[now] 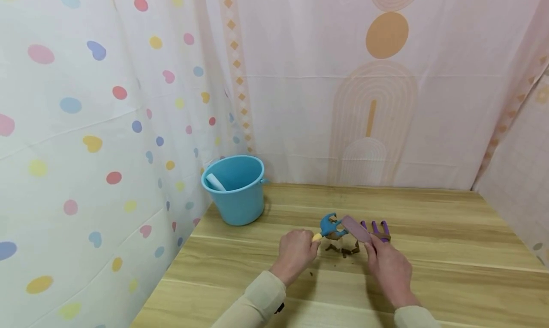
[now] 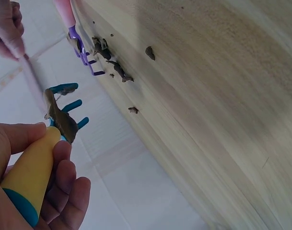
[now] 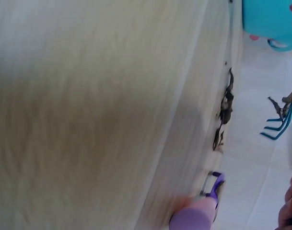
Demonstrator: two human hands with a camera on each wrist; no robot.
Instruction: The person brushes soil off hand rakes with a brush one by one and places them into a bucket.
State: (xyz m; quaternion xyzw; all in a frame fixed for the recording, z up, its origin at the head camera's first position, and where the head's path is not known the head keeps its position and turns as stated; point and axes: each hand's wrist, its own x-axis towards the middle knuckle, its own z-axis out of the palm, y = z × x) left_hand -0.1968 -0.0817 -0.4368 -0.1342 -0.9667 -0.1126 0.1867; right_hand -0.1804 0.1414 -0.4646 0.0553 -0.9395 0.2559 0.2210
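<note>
My left hand (image 1: 297,252) grips the yellow handle (image 2: 31,175) of a small toy rake with blue tines (image 1: 329,226). Brown, clay-like muck (image 2: 64,123) clings to the rake head, which is held above the table. In my right hand (image 1: 389,269) is a flat, mauve, blade-like tool (image 1: 356,229), its kind unclear; its tip is close to the blue tines, and I cannot tell whether they touch. A second rake, with purple tines (image 1: 374,227) and a pink handle (image 2: 65,12), lies on the table behind the right hand, brown muck on its tines too.
Clumps of brown muck (image 1: 343,251) and small crumbs lie on the wooden table (image 1: 463,280) beneath the tools. At the back left stands a blue bucket (image 1: 240,206), a pale handle-like piece (image 1: 216,182) inside. Patterned curtains (image 1: 291,118) hang behind and at both sides.
</note>
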